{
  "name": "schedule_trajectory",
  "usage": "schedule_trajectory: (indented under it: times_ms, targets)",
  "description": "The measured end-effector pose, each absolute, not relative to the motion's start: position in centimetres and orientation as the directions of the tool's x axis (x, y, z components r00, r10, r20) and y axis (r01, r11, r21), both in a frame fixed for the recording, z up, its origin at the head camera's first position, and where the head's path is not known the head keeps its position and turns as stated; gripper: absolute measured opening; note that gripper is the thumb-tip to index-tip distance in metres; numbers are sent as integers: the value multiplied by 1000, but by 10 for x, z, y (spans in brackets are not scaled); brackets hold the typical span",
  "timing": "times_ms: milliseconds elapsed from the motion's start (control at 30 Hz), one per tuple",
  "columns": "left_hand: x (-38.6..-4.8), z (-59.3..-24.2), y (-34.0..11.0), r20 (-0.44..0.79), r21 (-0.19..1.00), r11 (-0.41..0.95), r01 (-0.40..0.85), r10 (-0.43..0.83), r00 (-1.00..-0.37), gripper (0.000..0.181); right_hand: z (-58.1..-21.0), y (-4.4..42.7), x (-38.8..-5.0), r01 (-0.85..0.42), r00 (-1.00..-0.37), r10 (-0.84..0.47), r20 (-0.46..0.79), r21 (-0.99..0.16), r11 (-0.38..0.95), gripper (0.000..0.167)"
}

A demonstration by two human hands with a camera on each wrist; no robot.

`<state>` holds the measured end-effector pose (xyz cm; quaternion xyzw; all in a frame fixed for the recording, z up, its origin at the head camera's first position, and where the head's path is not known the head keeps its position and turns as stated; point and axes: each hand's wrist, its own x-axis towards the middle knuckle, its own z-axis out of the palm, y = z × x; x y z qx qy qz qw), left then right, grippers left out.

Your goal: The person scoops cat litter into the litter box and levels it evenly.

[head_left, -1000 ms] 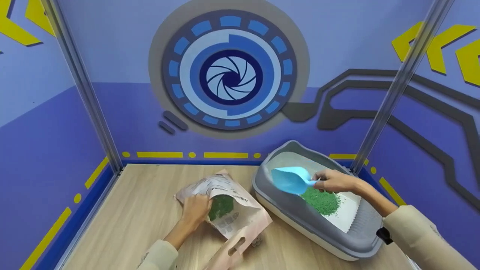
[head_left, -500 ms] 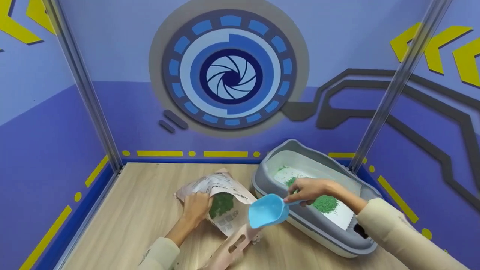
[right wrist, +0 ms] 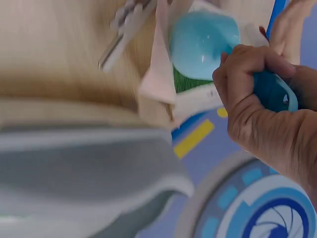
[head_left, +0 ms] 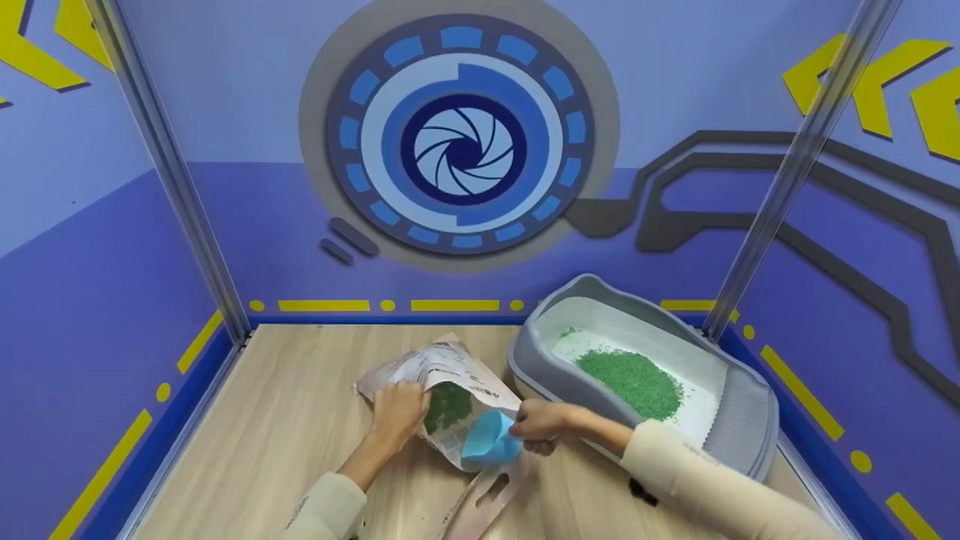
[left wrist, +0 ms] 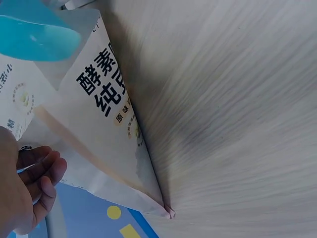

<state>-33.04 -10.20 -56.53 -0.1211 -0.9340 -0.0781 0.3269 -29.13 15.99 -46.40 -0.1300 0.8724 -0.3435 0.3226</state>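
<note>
My left hand (head_left: 400,412) grips the upper left edge of the open mouth of a pink and white paper bag (head_left: 476,386). Dark green granules (head_left: 448,405) show inside it. My right hand (head_left: 541,426) holds a light blue scoop (head_left: 491,441) by its handle, the fingers curled round it in the right wrist view. The scoop's bowl is at the bag's mouth, over its lower side; no granules can be made out in it. In the left wrist view, the bowl's rim (left wrist: 54,42) shows above the printed bag (left wrist: 101,124).
Right of the bag stands a grey and white litter box (head_left: 555,375) with a heap of green granules (head_left: 634,382) on its floor. The bag's cut-out handle flap (head_left: 491,495) hangs toward the front. A small grey paw-shaped thing with a metal strip (right wrist: 116,47) lies beside the bag.
My right hand has carried the scoop left and down from over the litter box to the bag's mouth. The granule heap in the box is now fully in sight. My left hand keeps its grip.
</note>
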Motion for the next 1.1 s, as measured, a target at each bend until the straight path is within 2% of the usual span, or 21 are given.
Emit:
schedule_trajectory:
  times_ms: [133,300,533,633,767,933,1100]
  targets:
    - [-332,-563,-103,647,60,962,266,166,-744,34,-490,141,-295,64,-744,-490,-454,-779,624,38]
    - [-332,-563,-103,627,-68,966,249,235,-743,35,-516,123,-302,152,-743,-526,-414,-870,470,42]
    - [-330,-563,-105,636,-84,970,227,228,-737,35,-545,92,-314,270,-766,-529,-367,-929,253,32]
    - [-330,-563,-104,638,-82,968,238,234,-734,35,-555,80,-319,308,-796,-492,-353,-936,172,27]
    - [-332,-564,-102,638,-80,966,248,241,-731,35,-565,68,-326,317,-863,-376,-339,-941,121,20]
    - [-332,-564,-101,635,-74,966,249,239,-735,37,-575,58,-329,319,-908,-262,-326,-945,69,5]
    - [-333,-564,-103,631,-66,965,253,237,-739,38,-585,51,-325,306,-918,-263,-297,-952,5,9]
